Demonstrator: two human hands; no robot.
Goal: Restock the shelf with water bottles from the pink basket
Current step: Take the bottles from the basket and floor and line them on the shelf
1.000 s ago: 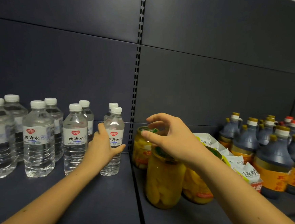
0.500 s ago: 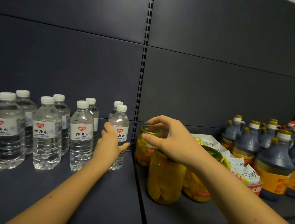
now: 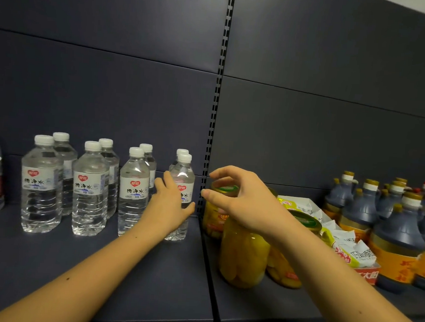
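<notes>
The left hand [image 3: 169, 205] is wrapping loosely around the front water bottle [image 3: 181, 196] at the right end of the row on the shelf [image 3: 147, 270], thumb and fingers still curled on it. The right hand [image 3: 238, 201] is hovering open and empty above the peach jars [image 3: 243, 257], holding nothing. The pink basket is lying out of view. Judging from here, a careless pull-back could be tipping that narrow bottle into its neighbour, or the right wrist could be knocking a jar lid.
</notes>
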